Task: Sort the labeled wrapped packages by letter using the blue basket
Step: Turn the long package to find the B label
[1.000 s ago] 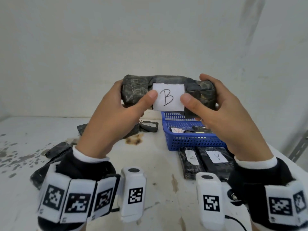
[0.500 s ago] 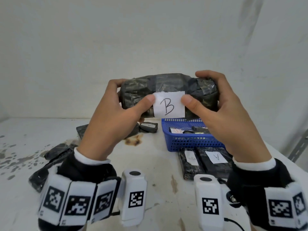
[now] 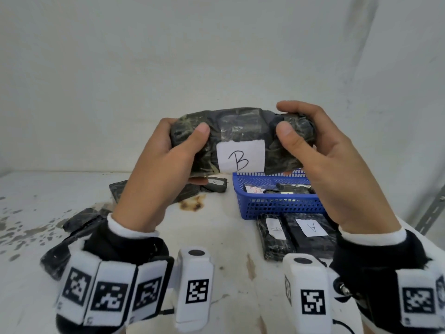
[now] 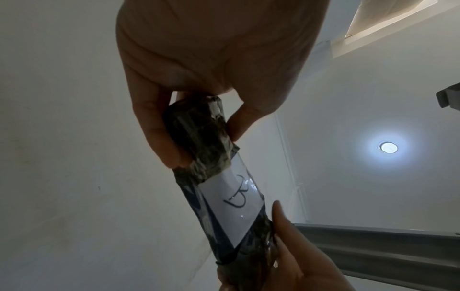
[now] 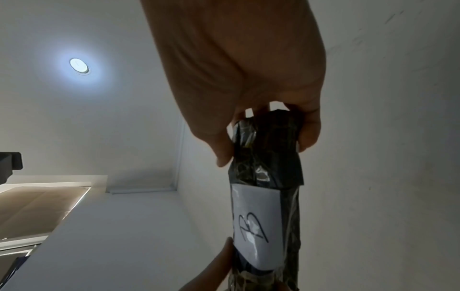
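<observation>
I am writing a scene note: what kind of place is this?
Probably a plain workroom or storage corner: a stained white table against bare white walls, a metal rack upright at the right, and a recessed ceiling light.

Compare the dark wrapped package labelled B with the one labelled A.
The dark wrapped package labelled B is held up by both hands; the dark wrapped package labelled A lies on the table. B's letter reads upright in the head view; A's reads upside down. Both carry white paper labels.

head view looking down, wrist views upward, sharing package (image 3: 242, 138)
</observation>
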{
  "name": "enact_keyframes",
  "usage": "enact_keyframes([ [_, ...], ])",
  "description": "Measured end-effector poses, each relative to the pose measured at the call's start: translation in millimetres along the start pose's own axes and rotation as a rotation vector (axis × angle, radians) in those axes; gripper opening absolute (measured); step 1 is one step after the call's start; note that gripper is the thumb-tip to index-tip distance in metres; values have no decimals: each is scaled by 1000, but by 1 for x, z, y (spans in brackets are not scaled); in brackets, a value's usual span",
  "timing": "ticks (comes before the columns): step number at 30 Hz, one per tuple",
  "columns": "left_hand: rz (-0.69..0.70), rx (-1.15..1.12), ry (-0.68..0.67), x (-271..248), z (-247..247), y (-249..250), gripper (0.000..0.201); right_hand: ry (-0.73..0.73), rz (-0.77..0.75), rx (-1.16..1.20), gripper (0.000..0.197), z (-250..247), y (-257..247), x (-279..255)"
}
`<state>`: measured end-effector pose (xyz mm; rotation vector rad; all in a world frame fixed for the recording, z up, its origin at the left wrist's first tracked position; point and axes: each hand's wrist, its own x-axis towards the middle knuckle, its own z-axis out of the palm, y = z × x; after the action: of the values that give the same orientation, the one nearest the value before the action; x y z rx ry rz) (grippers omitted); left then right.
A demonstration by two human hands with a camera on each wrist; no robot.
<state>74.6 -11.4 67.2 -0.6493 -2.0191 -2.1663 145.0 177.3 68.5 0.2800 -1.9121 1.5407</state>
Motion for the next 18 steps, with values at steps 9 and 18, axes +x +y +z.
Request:
enact_keyframes([
  [9, 19, 39, 43, 0, 6, -2, 43, 40, -22, 14, 10, 1, -2, 0],
  [18, 18, 42, 113, 11, 26, 5, 46, 2, 69, -86, 53, -23, -6, 1],
])
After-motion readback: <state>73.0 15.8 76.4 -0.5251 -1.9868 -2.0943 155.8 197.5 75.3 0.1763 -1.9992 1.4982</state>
